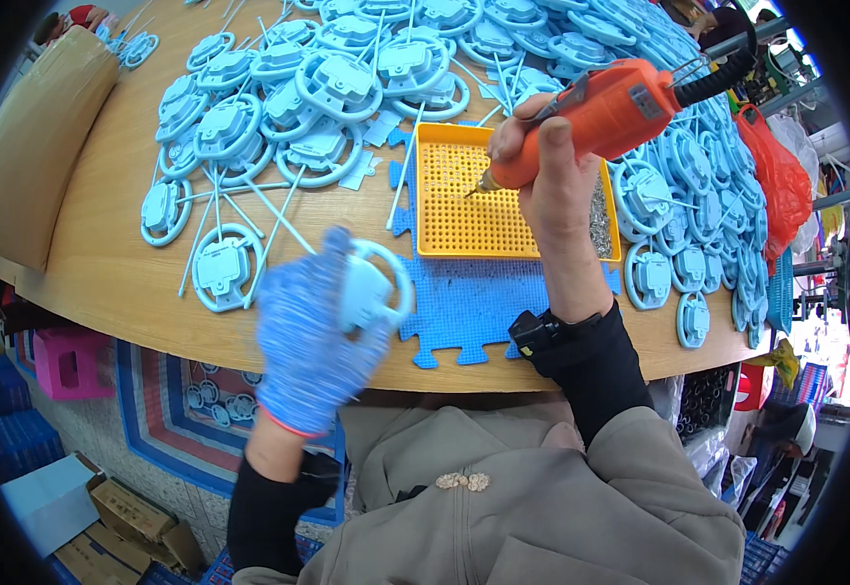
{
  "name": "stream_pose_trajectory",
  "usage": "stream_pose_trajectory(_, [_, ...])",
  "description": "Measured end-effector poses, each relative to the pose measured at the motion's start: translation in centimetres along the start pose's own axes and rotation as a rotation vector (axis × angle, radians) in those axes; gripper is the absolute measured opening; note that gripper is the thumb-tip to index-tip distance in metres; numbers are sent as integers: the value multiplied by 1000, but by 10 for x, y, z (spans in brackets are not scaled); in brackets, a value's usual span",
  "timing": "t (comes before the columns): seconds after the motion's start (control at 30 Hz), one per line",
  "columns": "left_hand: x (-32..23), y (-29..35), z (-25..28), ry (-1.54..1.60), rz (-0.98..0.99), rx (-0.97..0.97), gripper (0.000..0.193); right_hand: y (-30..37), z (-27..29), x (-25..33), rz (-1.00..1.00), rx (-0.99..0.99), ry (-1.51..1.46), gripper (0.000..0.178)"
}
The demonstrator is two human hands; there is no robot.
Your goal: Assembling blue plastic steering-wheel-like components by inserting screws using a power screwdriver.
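Note:
My left hand (310,331), in a blue glove and smeared by motion, is closed on a light blue plastic ring part (370,285), a wheel shape with a block in its middle. It is over the table's front edge, left of a blue foam mat (474,302). In my bare right hand (560,185) is an orange electric screwdriver (596,122), tilted with its bit down to the left. The bit tip is over a yellow perforated tray (449,249). Small metal screws (600,219) lie along the tray's right side, partly behind my wrist.
Many more blue ring parts (342,83), several with thin sticks, heap at the back and right of the wooden table (103,263). A large cardboard sheet (40,146) stands at the left. A red plastic bag (774,185) hangs at the right. The screwdriver's black coiled cord (727,78) runs upward.

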State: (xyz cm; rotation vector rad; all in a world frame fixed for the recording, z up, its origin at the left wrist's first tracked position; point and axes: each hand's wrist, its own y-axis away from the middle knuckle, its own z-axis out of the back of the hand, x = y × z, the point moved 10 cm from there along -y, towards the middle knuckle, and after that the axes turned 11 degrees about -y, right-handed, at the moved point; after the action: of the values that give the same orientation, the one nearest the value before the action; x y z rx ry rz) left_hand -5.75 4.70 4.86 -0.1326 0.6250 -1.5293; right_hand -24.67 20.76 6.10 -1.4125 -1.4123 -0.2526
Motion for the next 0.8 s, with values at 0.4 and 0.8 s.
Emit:
stream_pose_trajectory(0.4, [-46, 23, -46, 173, 83, -87, 83, 59, -70, 63, -150, 89, -22, 73])
stream_pose_trajectory(0.8, [-46, 25, -54, 162, 104, -33, 75, 98, -80, 47, -181, 125, 71, 59])
